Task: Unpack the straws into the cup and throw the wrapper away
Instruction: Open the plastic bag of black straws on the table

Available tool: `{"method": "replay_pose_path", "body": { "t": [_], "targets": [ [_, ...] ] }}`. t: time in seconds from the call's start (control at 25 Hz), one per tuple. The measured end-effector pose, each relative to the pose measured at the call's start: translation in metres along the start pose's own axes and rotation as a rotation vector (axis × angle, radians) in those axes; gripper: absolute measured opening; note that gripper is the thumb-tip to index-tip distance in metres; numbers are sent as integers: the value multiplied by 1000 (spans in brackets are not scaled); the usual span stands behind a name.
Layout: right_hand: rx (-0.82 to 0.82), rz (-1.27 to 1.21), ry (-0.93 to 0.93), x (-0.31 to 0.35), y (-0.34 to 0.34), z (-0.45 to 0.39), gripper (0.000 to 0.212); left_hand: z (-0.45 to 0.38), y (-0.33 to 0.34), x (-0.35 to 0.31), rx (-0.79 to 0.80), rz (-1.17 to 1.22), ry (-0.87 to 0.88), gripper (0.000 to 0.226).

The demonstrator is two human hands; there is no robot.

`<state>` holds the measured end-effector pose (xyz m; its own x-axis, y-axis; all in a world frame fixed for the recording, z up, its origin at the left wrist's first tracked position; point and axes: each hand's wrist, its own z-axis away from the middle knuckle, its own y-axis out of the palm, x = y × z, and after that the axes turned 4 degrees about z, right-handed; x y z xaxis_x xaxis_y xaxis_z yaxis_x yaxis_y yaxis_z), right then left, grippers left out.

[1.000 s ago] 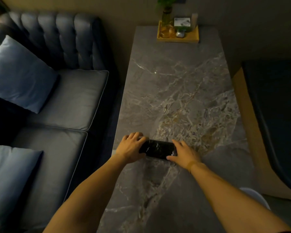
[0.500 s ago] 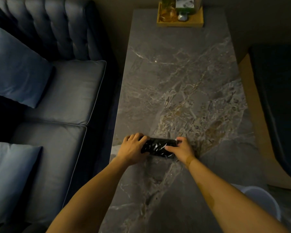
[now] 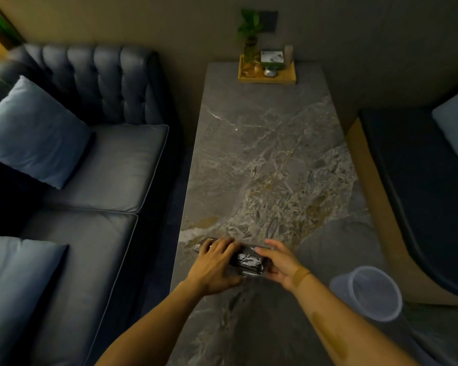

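Crinkled dark plastic, the straw pack (image 3: 247, 262), lies on the counter (image 3: 262, 154) between our hands. Our left hand (image 3: 214, 268) presses over its left end, fingers curled; our right hand (image 3: 278, 262) pinches the right end. We judge we're opening it; next comes tearing the wrapper. The clear cup (image 3: 373, 293) waits just right.

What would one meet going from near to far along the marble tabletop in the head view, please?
Clear plastic cup → left hand and right hand, level with each other on the dark crinkled straw packet → bare marble tabletop → wooden tray with a small plant.
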<state>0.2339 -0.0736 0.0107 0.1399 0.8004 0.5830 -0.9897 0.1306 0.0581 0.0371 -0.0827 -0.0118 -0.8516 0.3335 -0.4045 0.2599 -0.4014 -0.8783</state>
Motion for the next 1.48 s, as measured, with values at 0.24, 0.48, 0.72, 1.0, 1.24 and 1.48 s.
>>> {"method": "replay_pose_path", "body": {
  "t": [0.24, 0.48, 0.72, 1.0, 1.24, 1.48],
  "targets": [
    [78, -107, 1, -16, -3, 61, 24, 46, -4, -31, -155, 46, 92, 58],
    [84, 126, -177, -39, -14, 106, 48, 79, -16, -63, -93, 763, -108, 40],
    [166, 116, -414, -66, -3, 111, 35, 97, -12, -74, 176, 1387, -239, 35],
    [82, 140, -333, -114, -12, 89, 30, 122, 28, -55, 133, 1160, -315, 37],
    [196, 52, -129, -145, -22, 73, 34, 129, 39, -33, -121, 140, 206, 74],
    [385, 132, -116, -151, -27, 72, 52, 113, 35, -31, -164, 78, 354, 26]
  ]
}}
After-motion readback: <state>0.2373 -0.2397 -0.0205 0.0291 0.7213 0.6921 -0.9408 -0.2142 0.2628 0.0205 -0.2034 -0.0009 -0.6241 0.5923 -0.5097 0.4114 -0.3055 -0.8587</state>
